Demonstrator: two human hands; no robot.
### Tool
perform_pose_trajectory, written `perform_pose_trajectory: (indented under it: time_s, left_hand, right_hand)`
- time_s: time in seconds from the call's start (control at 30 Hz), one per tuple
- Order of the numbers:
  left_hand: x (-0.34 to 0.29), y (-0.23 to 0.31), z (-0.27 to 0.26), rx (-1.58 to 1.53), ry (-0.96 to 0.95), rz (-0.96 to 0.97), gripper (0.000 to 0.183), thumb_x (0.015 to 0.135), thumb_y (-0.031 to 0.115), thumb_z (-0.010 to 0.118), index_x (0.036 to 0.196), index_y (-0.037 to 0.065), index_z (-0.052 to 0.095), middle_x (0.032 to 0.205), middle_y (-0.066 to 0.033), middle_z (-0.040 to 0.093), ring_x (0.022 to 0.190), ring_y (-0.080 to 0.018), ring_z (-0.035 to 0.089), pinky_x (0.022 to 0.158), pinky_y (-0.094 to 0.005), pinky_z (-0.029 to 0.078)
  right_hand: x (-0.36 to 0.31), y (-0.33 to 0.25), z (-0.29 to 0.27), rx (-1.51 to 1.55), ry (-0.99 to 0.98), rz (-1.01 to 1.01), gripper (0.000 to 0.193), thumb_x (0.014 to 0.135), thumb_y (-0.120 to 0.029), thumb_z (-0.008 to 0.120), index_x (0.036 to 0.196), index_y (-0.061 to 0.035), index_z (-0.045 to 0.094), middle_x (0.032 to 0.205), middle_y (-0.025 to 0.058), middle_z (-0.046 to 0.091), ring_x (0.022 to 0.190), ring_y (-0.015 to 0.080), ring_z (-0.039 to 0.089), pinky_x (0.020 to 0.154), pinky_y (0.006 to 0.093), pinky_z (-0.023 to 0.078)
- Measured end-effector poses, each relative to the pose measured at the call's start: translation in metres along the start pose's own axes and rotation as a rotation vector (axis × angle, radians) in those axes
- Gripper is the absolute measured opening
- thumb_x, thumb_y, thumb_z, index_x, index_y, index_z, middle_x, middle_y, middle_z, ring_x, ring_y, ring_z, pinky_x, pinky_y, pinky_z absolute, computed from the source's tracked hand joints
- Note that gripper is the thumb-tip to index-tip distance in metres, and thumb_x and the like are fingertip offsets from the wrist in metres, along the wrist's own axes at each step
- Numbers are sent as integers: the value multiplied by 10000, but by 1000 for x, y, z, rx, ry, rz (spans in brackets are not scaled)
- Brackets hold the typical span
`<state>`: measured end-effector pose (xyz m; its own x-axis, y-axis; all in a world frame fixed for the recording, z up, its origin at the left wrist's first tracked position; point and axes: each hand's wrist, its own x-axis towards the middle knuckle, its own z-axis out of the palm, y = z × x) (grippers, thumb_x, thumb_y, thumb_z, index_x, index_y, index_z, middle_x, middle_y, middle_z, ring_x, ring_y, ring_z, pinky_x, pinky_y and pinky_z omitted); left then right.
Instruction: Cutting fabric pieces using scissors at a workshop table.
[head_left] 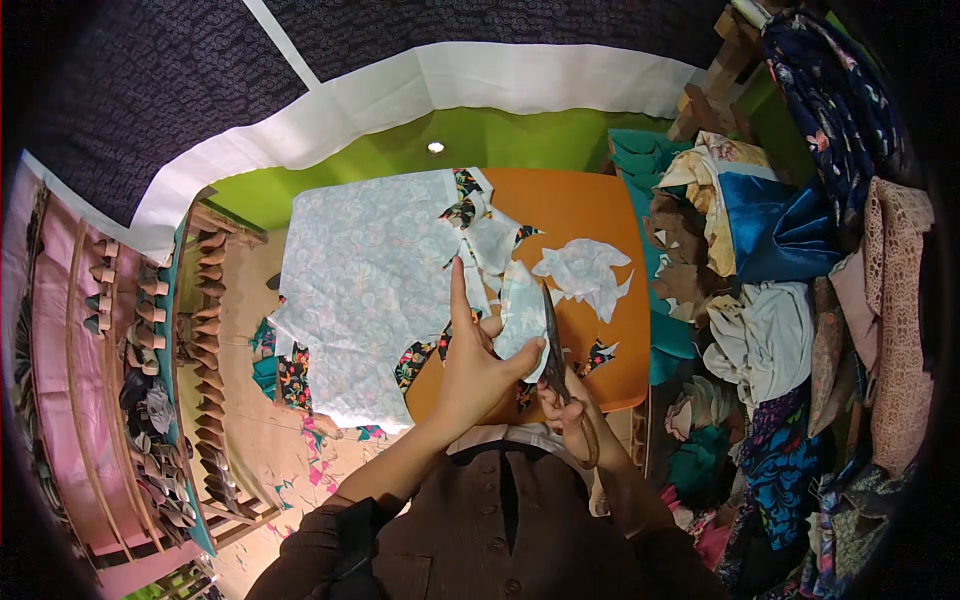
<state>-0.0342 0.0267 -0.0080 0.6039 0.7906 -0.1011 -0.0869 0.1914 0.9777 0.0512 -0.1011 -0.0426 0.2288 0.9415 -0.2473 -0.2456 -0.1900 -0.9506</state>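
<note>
My left hand [474,362] pinches a curved, pale fabric piece [522,300] between the thumb and fingers, while the index finger points straight out. My right hand [570,412] grips dark metal scissors [554,345], whose blades lie along the right edge of that piece. Whether the blades are apart is hard to make out. A large sheet of fabric [360,260] lies pale side up on the orange table [530,195], left of my hands. Its black floral side shows at some cut edges. Crumpled pale scraps [588,274] sit to the right, and a floral scrap [601,356] lies nearer me.
Piled cloth and garments [762,340] crowd the right side. Racks with wooden shoe lasts [208,350] and shoes stand at the left. Fabric offcuts [315,455] litter the floor. A dark patterned cloth with a white border [470,75] hangs beyond the table.
</note>
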Motion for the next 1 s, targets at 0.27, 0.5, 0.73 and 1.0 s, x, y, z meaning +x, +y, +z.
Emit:
perform_pose_trajectory:
  time_s: [0.27,0.5,0.73,1.0]
  left_hand:
    - [2,1,-8,25,-18,-12,1025,686,-102,585,1330,162,-167,901,-171,583,789,-160,590,692,-271,473]
    - [5,2,-13,28,-119,-68,1057,676,-108,585,1318,171,-207,913,-151,587,780,-166,589,697,-288,471]
    - [6,-1,-22,162,-200,-189,1071,673,-103,583,1309,177,-232,894,-146,585,745,-154,575,671,-271,463]
    - [3,-11,-23,273,-153,38,913,725,-16,600,1346,126,-54,925,-127,565,769,-132,549,628,-236,446]
  right_hand:
    - [3,-13,2,15,-18,90,803,612,-765,413,967,-45,397,714,-57,312,545,20,257,453,164,213]
    - [2,-11,0,31,-31,99,794,611,-765,419,954,-49,397,714,-61,315,547,13,257,454,162,207]
    - [4,-8,-1,-39,-37,64,805,615,-766,407,965,-41,401,728,-60,325,560,7,254,469,156,202]
    - [6,-3,1,-175,1,-40,781,674,-723,403,982,-5,404,780,-22,329,632,45,306,555,176,273]
